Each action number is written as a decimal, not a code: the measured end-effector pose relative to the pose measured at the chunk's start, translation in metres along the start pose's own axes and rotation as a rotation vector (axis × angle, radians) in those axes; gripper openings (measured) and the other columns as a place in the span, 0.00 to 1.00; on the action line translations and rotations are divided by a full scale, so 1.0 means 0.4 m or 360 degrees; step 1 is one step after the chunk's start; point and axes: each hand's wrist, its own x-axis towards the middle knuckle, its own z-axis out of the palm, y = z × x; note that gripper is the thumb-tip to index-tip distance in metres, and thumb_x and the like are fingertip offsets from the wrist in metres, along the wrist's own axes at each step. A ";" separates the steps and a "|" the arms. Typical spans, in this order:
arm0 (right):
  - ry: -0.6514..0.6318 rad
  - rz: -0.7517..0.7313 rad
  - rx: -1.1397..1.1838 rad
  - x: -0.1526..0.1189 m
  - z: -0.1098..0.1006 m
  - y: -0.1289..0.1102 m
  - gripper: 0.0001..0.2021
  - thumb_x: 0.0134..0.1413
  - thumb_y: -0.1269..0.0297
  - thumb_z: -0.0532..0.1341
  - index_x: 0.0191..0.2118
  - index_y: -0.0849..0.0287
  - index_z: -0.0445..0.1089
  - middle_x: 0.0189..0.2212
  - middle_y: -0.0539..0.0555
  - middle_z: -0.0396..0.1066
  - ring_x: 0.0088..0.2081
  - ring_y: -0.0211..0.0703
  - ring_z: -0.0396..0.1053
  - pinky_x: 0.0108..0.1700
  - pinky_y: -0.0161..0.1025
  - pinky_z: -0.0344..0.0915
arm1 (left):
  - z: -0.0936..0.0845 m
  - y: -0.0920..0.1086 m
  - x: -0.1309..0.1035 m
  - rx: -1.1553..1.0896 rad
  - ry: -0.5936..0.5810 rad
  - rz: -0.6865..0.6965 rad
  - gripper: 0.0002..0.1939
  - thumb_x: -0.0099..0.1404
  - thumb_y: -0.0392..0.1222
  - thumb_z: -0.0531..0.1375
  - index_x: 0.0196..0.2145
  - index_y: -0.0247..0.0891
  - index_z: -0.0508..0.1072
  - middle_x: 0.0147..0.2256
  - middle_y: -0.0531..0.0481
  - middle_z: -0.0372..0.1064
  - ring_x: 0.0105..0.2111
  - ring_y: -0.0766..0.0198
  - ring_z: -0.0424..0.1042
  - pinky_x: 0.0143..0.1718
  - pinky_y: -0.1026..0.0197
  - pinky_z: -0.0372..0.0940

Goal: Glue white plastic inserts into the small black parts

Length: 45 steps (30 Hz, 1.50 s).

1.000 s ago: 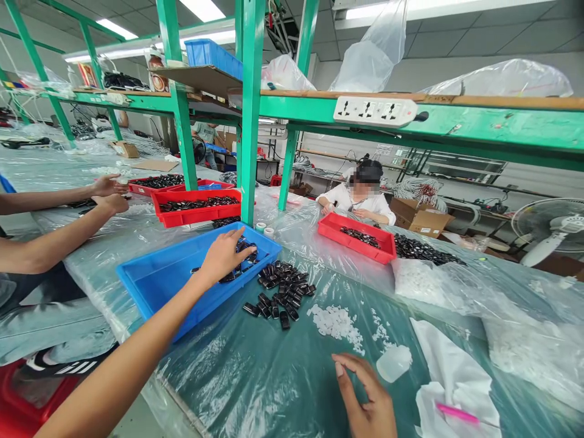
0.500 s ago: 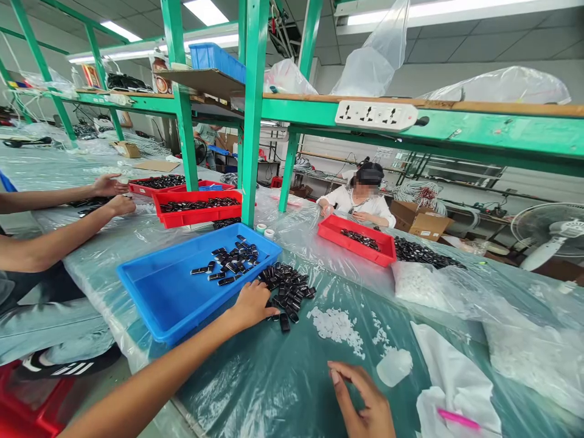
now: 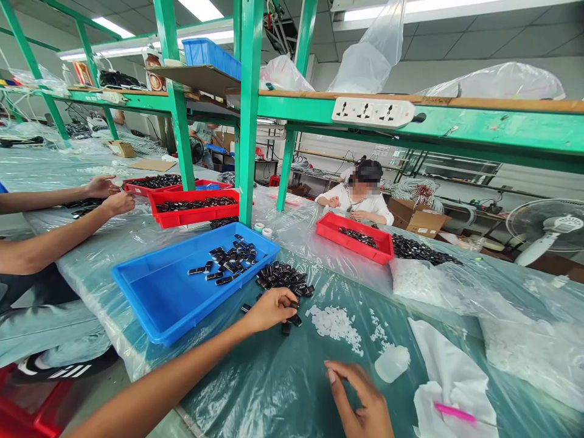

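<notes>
My left hand (image 3: pixel 274 309) is closed, fingertips and thumb pinching a small black plastic piece (image 3: pixel 294 303) at the near edge of a pile of similar black pieces (image 3: pixel 283 277). More loose black pieces lie under and beside the hand. Close by on the left, a blue tray (image 3: pixel 150 304) holds several of the same pieces. My right hand (image 3: pixel 362 401) hovers low over the table, thumb and forefinger tips brought together; whatever is between them is too small to make out. Beyond it lie a heap of small white pieces (image 3: pixel 335 325) and a translucent white lump (image 3: pixel 392 363).
Red trays (image 3: pixel 191 216) stand behind the blue one, and another red tray (image 3: pixel 356 237) sits before a seated person (image 3: pixel 360 194). A co-worker's arms (image 3: pixel 82 225) reach in from the left. Green posts (image 3: pixel 250 121) rise from the table. A pink tool (image 3: pixel 455 413) rests on white cloth.
My left hand has moved right and toward me from the pile's left edge, and now pinches a black piece. Some pieces have shifted. The right hand stays almost still.
</notes>
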 end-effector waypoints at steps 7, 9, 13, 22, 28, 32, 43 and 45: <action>0.0002 -0.0076 -0.0082 0.006 -0.004 0.000 0.14 0.54 0.51 0.55 0.34 0.51 0.74 0.29 0.53 0.72 0.31 0.42 0.71 0.29 0.31 0.67 | 0.033 0.093 -0.001 -0.1039 -0.0185 -0.0130 0.22 0.56 0.51 0.61 0.43 0.31 0.70 0.22 0.51 0.68 0.25 0.64 0.72 0.30 0.62 0.66; 0.0051 -0.0066 -0.0093 0.006 -0.003 -0.002 0.15 0.55 0.50 0.54 0.33 0.51 0.74 0.28 0.53 0.72 0.30 0.42 0.70 0.26 0.30 0.66 | 0.042 0.112 -0.006 -0.1221 -0.0218 -0.0162 0.22 0.52 0.50 0.64 0.40 0.31 0.72 0.21 0.51 0.69 0.23 0.64 0.71 0.29 0.62 0.66; 0.0101 -0.0045 -0.0070 0.005 -0.002 -0.008 0.15 0.54 0.51 0.55 0.33 0.52 0.74 0.30 0.54 0.72 0.31 0.42 0.70 0.19 0.29 0.62 | 0.059 0.132 -0.009 -0.1286 -0.0243 -0.0198 0.21 0.50 0.49 0.66 0.38 0.31 0.72 0.22 0.51 0.70 0.22 0.65 0.71 0.27 0.64 0.64; 0.0240 -0.0084 -0.0111 0.011 -0.014 -0.005 0.13 0.55 0.54 0.55 0.34 0.53 0.74 0.31 0.54 0.73 0.34 0.44 0.71 0.32 0.34 0.68 | 0.085 0.122 -0.008 -0.1422 -0.0306 -0.0241 0.18 0.51 0.48 0.66 0.33 0.32 0.69 0.25 0.49 0.72 0.21 0.68 0.70 0.25 0.66 0.63; 0.0366 -0.0326 -0.0224 0.017 -0.016 0.003 0.08 0.49 0.62 0.63 0.37 0.54 0.71 0.31 0.52 0.72 0.34 0.44 0.69 0.37 0.37 0.66 | 0.129 0.107 -0.016 -0.1537 -0.0357 -0.0221 0.18 0.48 0.47 0.68 0.31 0.32 0.67 0.27 0.47 0.73 0.20 0.69 0.69 0.25 0.66 0.63; 0.0339 -0.0279 -0.0174 0.017 -0.007 0.014 0.07 0.50 0.62 0.62 0.37 0.54 0.72 0.33 0.53 0.73 0.35 0.45 0.70 0.38 0.38 0.66 | 0.160 0.095 -0.020 -0.1561 -0.0370 -0.0236 0.21 0.43 0.44 0.71 0.30 0.32 0.68 0.22 0.52 0.69 0.20 0.67 0.69 0.25 0.65 0.64; 0.0352 0.0594 0.0793 0.034 0.014 0.006 0.18 0.39 0.54 0.68 0.38 0.58 0.74 0.28 0.53 0.76 0.29 0.43 0.73 0.34 0.37 0.70 | 0.160 0.082 -0.034 -0.1620 -0.0513 -0.0290 0.20 0.52 0.47 0.67 0.38 0.28 0.76 0.27 0.45 0.73 0.26 0.68 0.72 0.33 0.64 0.66; 0.0322 0.0598 0.0743 0.033 0.014 0.002 0.19 0.41 0.53 0.67 0.39 0.58 0.74 0.28 0.53 0.76 0.28 0.42 0.73 0.34 0.37 0.69 | 0.163 0.077 -0.033 -0.1644 -0.0539 -0.0288 0.18 0.54 0.47 0.66 0.37 0.27 0.76 0.26 0.45 0.73 0.24 0.70 0.71 0.32 0.66 0.66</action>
